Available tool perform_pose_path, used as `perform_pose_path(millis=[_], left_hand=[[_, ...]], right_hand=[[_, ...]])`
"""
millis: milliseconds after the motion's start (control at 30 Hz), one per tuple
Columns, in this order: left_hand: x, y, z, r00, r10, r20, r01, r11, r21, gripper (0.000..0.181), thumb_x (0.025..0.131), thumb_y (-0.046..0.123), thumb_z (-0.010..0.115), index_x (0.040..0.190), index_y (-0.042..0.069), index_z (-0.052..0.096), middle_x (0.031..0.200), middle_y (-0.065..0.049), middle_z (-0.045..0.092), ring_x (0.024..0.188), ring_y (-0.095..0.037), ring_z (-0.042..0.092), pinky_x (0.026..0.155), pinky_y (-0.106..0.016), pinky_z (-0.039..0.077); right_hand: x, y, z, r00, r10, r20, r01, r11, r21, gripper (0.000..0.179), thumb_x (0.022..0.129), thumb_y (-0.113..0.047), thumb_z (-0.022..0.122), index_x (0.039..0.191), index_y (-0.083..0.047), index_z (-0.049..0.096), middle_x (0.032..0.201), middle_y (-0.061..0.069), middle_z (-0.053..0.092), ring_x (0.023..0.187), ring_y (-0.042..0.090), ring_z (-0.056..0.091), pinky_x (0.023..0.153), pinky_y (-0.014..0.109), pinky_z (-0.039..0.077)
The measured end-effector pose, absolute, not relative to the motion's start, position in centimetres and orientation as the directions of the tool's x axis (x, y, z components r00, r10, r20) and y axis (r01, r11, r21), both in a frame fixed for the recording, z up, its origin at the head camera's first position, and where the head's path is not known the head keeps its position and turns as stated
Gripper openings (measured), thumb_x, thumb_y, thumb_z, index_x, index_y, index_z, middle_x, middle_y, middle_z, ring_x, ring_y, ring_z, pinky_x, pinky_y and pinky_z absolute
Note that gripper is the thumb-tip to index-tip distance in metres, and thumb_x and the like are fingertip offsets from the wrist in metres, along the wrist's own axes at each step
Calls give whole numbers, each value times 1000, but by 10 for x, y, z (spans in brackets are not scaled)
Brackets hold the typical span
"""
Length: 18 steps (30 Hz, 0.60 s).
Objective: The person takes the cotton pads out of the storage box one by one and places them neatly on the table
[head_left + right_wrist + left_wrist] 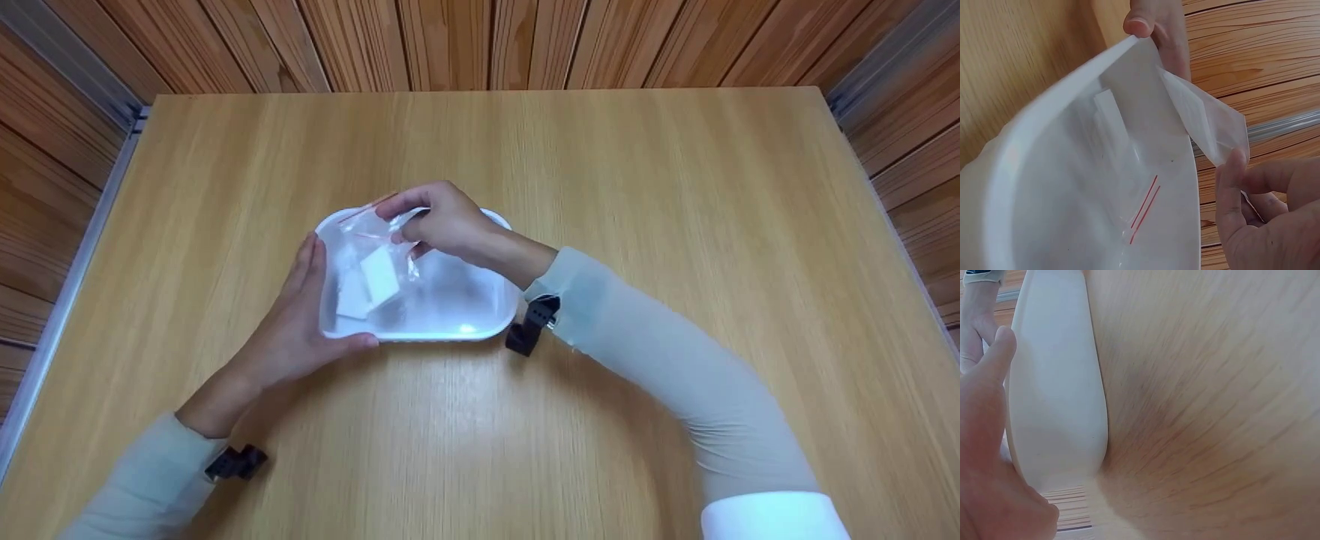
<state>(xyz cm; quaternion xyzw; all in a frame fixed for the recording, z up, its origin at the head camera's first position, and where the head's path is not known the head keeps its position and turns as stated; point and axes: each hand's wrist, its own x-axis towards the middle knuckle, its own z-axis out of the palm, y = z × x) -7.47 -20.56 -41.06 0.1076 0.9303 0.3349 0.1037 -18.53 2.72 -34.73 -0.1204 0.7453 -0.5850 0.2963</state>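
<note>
A white plastic tray [469,300] with rounded corners stands on the table. My left hand [289,334] grips its left end, with the thumb at the near rim and the fingers along the left side. Over the tray, my right hand [454,225] pinches the top edge of a clear zip bag [1216,121] between thumb and fingers. Something flat and white shows inside that bag, which overlaps the rim in the right wrist view. Another clear zip bag [1143,205] with red seal lines lies in the tray and has a white piece [1111,115] in it.
The wooden table [675,225] extends around the tray on all sides. Wood-plank walls [450,45] border its back and sides, with metal rails [75,247] at the corners and left edge. A small black camera mount [534,326] on the right wrist hangs near the tray's right end.
</note>
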Motion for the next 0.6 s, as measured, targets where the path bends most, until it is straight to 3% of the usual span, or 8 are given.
perform_pose_path(millis=[600], left_hand=[[-73,-205,-409,-955,258,-146,106,757,645,139,76,63,81,161,19,-19,169,-6,-20,155,-39,0,115,-65,24]], right_hand=[[-183,54,-337,-801,-519,-300,164,291,-943,33,94,8,62,122,-6,72,123,1,67,92,16,66,72,30,59]])
